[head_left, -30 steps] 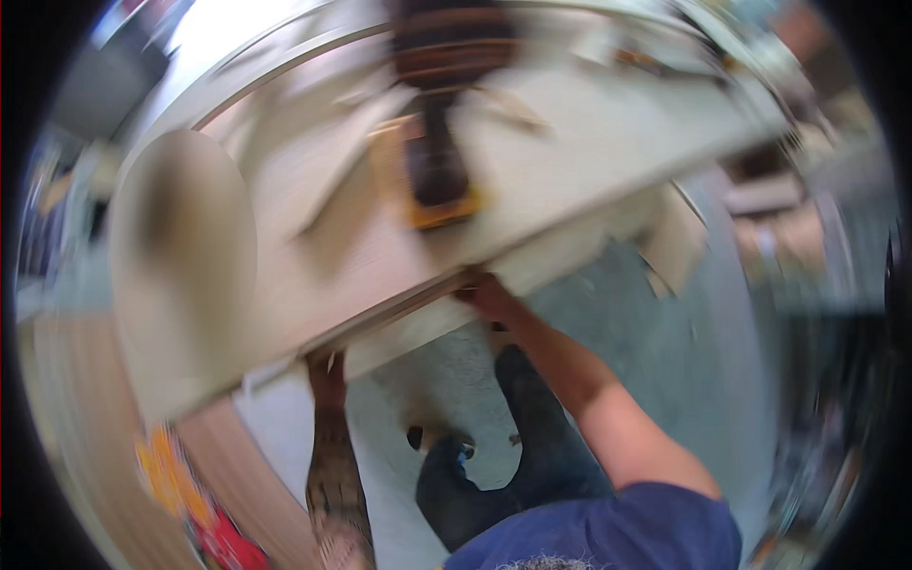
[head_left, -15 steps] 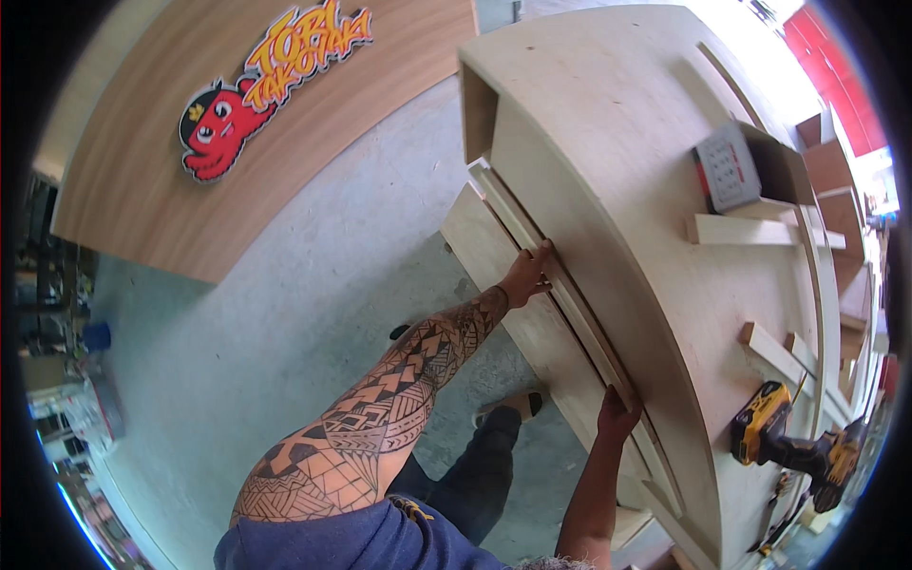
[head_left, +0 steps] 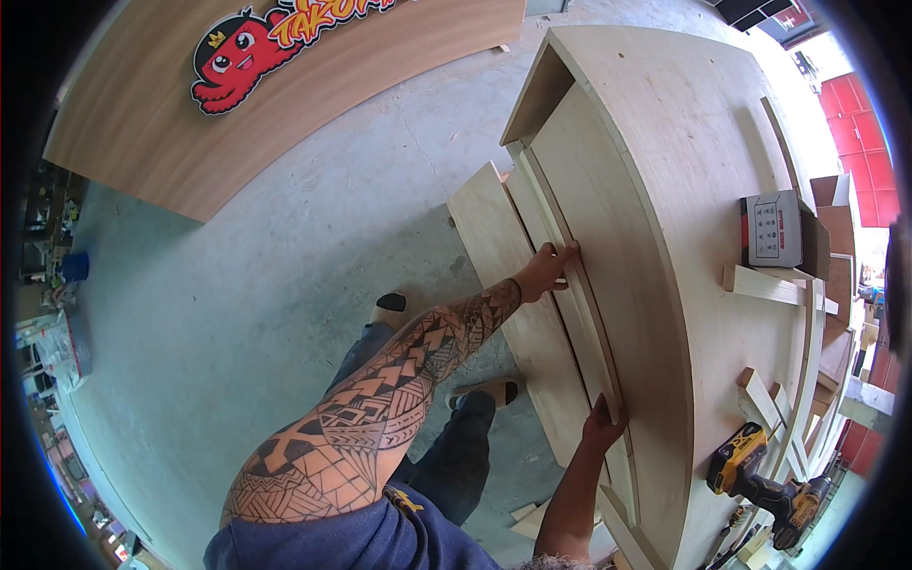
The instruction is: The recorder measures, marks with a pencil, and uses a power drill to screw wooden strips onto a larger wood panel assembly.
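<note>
A long, narrow pale wooden strip (head_left: 589, 318) lies along the open front of a plywood cabinet (head_left: 646, 114), beside its inner panel. My left hand (head_left: 546, 273), at the end of a tattooed arm, grips the strip's edge near the middle with bent fingers. Closer to me, my right hand (head_left: 605, 427) holds the same strip, thumb up and fingers partly hidden beneath it. Left of the strip, a flat plywood board (head_left: 513, 266) runs alongside, with a dark gap between them.
On the cabinet top rest a yellow and black cordless drill (head_left: 769, 484), an opened cardboard box (head_left: 774, 228) and several wood offcuts (head_left: 760, 283). A wood-grain counter (head_left: 313, 104) with a red cartoon sign stands far left. My feet are on the concrete floor (head_left: 237, 285).
The view has shifted, so the cabinet sits lower and farther right, and my other foot shows. Both hands stay on the strip; my right hand sits slightly differently along it.
</note>
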Action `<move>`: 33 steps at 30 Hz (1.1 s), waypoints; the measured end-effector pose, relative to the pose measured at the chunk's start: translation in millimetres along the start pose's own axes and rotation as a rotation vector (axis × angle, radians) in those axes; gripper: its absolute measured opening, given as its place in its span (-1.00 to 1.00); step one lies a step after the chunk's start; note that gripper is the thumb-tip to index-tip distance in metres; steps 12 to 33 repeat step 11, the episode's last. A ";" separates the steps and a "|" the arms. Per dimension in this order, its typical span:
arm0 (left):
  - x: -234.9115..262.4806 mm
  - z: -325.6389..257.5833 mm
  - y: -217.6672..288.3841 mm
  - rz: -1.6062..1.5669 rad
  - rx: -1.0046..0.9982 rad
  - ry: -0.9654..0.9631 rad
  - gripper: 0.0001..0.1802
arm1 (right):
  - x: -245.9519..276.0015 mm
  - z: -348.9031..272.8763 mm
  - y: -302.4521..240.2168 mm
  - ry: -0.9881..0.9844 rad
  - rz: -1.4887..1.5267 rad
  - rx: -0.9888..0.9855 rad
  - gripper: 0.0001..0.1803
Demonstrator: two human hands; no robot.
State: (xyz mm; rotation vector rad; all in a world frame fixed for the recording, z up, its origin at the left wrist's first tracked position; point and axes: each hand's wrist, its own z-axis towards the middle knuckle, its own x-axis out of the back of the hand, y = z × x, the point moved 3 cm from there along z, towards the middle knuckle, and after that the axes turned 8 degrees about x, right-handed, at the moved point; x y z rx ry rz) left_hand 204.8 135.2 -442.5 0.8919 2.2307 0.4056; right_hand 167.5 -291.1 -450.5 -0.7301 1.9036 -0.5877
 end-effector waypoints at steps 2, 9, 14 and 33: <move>2.3 -1.2 5.1 -0.025 -0.021 0.021 -0.17 | 3.7 -2.6 -1.2 0.034 -0.050 0.037 -0.37; 20.4 -0.8 25.2 -0.112 -0.168 0.058 -0.34 | 10.6 -1.3 -4.8 0.051 -0.112 0.028 -0.28; 23.5 0.3 25.5 -0.112 -0.134 0.000 -0.18 | 10.0 -2.6 -4.4 -0.023 -0.411 0.083 -0.17; 23.5 0.3 25.5 -0.112 -0.134 0.000 -0.18 | 10.0 -2.6 -4.4 -0.023 -0.411 0.083 -0.17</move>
